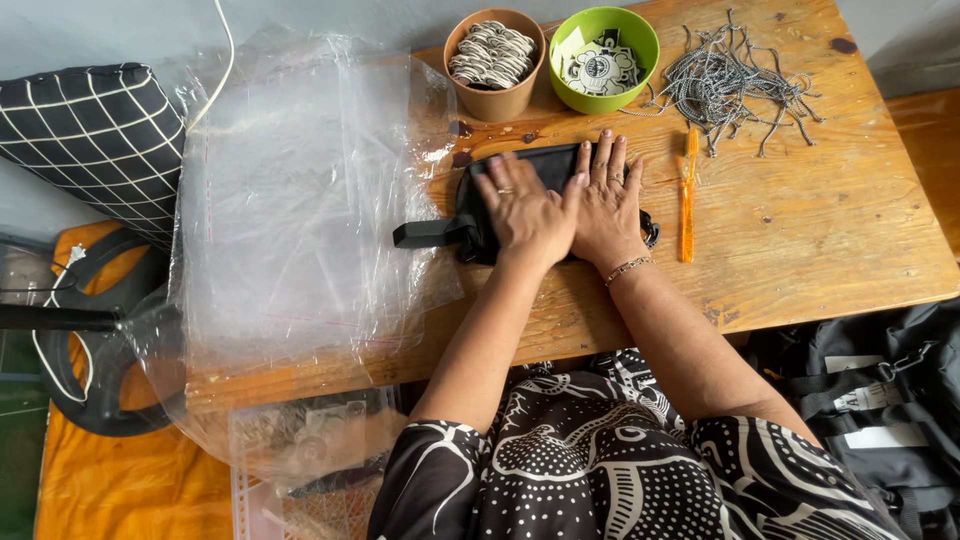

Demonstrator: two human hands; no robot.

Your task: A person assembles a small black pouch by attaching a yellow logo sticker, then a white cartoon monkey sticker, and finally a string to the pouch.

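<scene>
A small black bag point(470, 205) lies flat on the wooden table point(800, 240), its strap sticking out to the left. My left hand point(525, 210) and my right hand point(607, 200) rest side by side on top of it, palms down, fingers spread and pressing on the fabric. Most of the bag is hidden under the hands. A bracelet circles my right wrist.
A stack of clear plastic bags point(300, 210) covers the table's left part. Behind stand a brown cup of cords point(494, 62) and a green bowl of tags point(603, 58). Loose grey strings point(730, 80) and an orange tool point(688, 195) lie right. More black bags point(880, 400) sit lower right.
</scene>
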